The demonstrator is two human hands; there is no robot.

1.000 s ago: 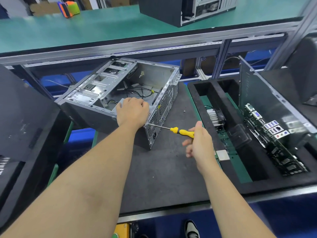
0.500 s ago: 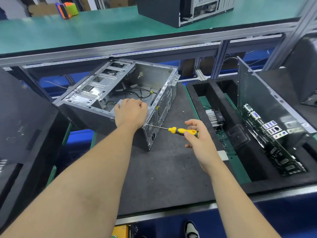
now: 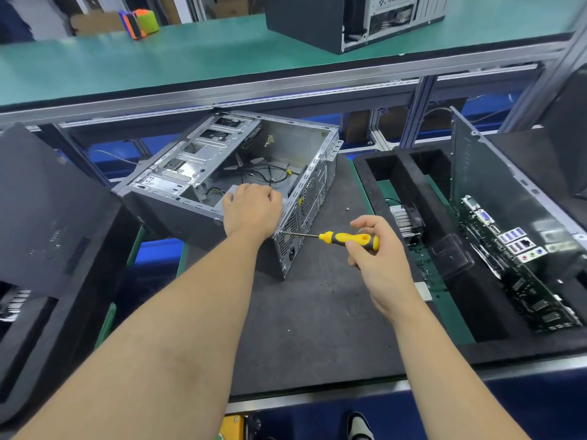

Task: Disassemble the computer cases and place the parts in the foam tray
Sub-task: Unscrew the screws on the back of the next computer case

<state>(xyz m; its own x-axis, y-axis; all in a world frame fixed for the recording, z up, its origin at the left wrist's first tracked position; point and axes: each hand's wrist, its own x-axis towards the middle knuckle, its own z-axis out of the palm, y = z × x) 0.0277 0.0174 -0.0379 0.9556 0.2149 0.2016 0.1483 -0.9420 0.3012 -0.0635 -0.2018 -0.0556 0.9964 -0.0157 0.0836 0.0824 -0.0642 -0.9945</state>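
1. Gripping the screwdriver (image 3: pixel 347 240) by its yellow ribbed handle, your right hand (image 3: pixel 378 262) curls thumb and fingers round it; the thin steel tip meets a screw on the computer case (image 3: pixel 222 173) rear panel.
2. Risk: a tilted shaft may slip and strip the head, or skid across perforated sheet metal.
3. Your left hand (image 3: pixel 251 211) rests on the case's top edge, fingers curled over something grey; a loosened screw could roll off the mat.
4. Right of the case: black foam tray (image 3: pixel 422 198), soft, slotted, holding a finned heatsink (image 3: pixel 405 220) and motherboard (image 3: pixel 521 268).
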